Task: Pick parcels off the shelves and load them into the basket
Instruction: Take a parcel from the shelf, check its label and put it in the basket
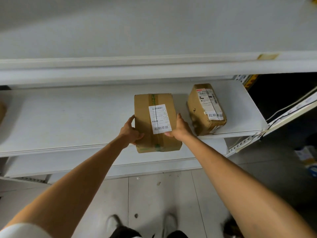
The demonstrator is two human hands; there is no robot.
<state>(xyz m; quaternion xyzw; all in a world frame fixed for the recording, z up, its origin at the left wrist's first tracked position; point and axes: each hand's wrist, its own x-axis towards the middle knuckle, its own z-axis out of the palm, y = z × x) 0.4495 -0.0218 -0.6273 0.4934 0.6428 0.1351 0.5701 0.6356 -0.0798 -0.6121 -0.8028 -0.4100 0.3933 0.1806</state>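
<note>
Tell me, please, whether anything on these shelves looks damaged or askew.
The smaller parcel on the right lies skewed to the shelf edge, and its near end looks crumpled. The larger parcel, held by the left hand and right hand, looks sound.

Pale grey tiled floor point(171, 194) below.
Blurred white shoes point(113, 222) stand on it; a small brown scrap point(158, 183) lies ahead.

Two brown rectangular cardboard parcels show whole: the left parcel point(142, 117) and the right parcel point(204, 110). Three white metal shelves point(68, 121) are visible, two hands, the left hand point(130, 130) and the right hand point(180, 128), and two white shoes point(113, 222).
</note>
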